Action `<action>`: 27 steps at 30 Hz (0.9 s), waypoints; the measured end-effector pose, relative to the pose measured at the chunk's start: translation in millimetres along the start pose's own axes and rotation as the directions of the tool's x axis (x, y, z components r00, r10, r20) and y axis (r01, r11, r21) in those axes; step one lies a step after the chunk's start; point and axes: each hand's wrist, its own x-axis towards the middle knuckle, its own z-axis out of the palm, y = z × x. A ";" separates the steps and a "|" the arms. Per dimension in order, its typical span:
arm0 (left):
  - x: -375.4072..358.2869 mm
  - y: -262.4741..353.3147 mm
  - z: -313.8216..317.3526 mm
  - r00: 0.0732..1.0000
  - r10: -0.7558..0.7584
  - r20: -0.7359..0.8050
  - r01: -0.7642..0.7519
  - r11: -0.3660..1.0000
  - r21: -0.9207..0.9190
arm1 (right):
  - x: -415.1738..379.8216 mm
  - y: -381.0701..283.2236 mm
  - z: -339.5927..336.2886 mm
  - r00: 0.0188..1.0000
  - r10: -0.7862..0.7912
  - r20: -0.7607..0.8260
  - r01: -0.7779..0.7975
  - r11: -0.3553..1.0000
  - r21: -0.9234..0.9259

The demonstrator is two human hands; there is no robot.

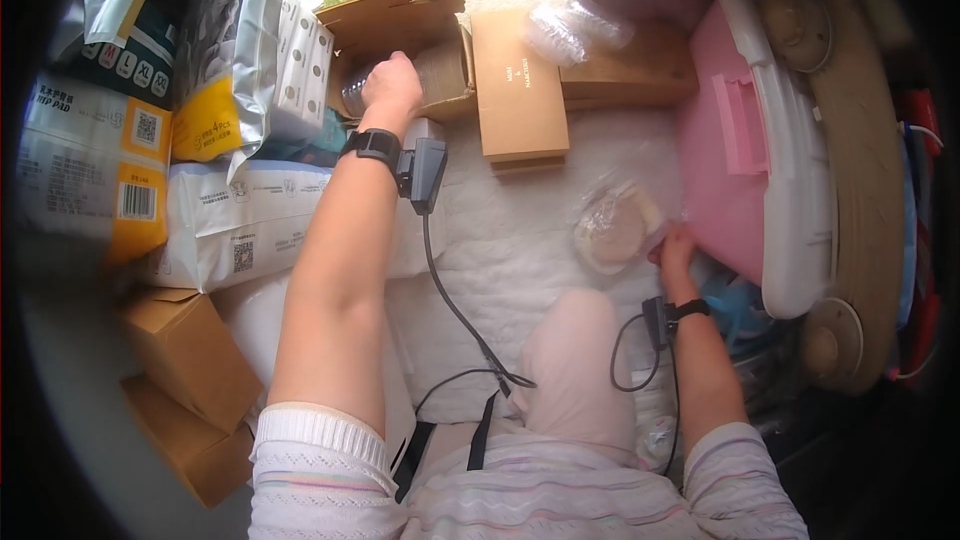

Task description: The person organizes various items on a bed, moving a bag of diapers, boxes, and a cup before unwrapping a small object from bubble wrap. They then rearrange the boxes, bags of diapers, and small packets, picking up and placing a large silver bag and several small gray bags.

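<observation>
1. Although the left hand point(392, 85) is seen curled at the open cardboard box point(420, 8), its fingertips are hidden, so whether anything is gripped cannot be told.
2. Inside that box, clear plastic point(436, 70) is partly covered by the hand; its contents cannot be made out.
3. The right hand point(677, 248) is curled at the edge of a clear-wrapped item point(612, 228) on the white quilted cover point(500, 250); whether the wrap is pinched is blurred.
4. The closed brown box point(520, 90) is flanked by crumpled plastic point(575, 28), itself blurred.
</observation>
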 end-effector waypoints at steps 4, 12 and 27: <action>4.5 15.2 -15.6 0.998 0.039 -0.041 -0.037 0.998 0.046 | -2.5 -1.7 0.9 1.000 0.026 -0.009 -0.026 1.000 0.013; -24.2 127.4 -4.6 0.599 0.746 -0.291 -0.734 0.657 0.174 | 2.2 2.3 0.2 1.000 0.018 -0.007 -0.019 1.000 -0.023; 2.0 21.6 -21.5 0.990 0.031 -0.138 -0.109 0.791 -0.602 | 5.3 8.3 1.1 1.000 0.003 -0.007 -0.003 1.000 -0.001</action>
